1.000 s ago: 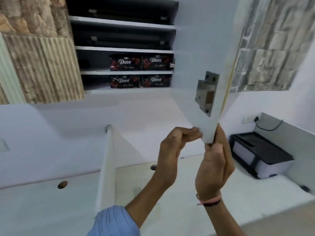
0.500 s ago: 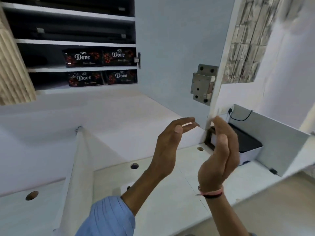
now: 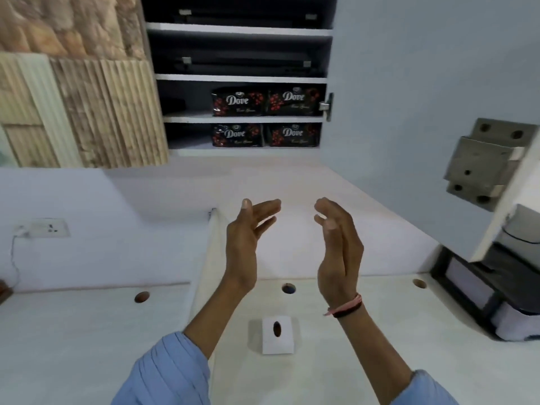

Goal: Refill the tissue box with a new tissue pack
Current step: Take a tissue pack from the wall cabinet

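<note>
Left hand and right hand raised, fingers spread, palms facing, holding nothing. Four dark glossy Dove tissue packs at 12 o'clock, two per shelf in open wall cupboard, well above hands. White cardboard tissue box with oval slot at 6 o'clock on pale counter.

Risks (judgement):
- Open white cupboard door with metal lock at 3 o'clock may snag right arm.
- Packs touching; pulling one could drag its neighbour off shelf.

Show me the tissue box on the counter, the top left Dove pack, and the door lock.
tissue box (image 3: 277, 342): head view, white front face below the oval slot.
top left Dove pack (image 3: 238, 101): head view, on the printed logo.
door lock (image 3: 482, 162): head view, middle of its metal body.
</note>
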